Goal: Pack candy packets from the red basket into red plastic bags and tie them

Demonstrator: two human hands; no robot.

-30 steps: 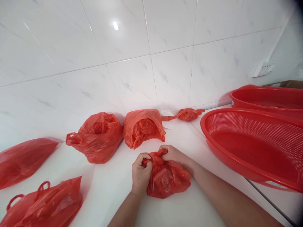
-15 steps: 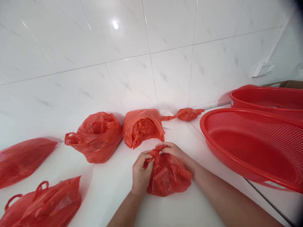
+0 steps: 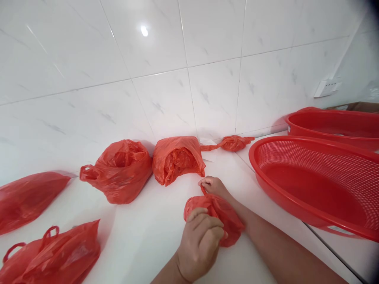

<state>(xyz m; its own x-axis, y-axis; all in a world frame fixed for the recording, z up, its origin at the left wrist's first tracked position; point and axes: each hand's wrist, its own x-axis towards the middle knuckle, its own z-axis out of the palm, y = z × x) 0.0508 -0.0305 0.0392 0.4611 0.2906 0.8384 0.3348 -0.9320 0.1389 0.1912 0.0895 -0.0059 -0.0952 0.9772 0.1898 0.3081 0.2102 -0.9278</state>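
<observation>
A small red plastic bag with something bulky inside lies on the white table in front of me. My right hand is closed at its far side, pinching a twisted strip of the bag between thumb and fingers. Over the near left part of the bag is my left hand, its fingers curled and closed on the plastic. The palm and fingers hide just how much of the bag it grips. What the bag contains cannot be made out.
Along the tiled wall sit a full red bag, an open-mouthed red bag and a small knotted bag. Two more red bags lie at left. A red perforated basket and a red basin stand at right.
My left hand has moved from the bag's gathered top down and toward me, turning its back up. My right hand has drawn slightly away, stretching a strip of the bag. The hands are farther apart.
</observation>
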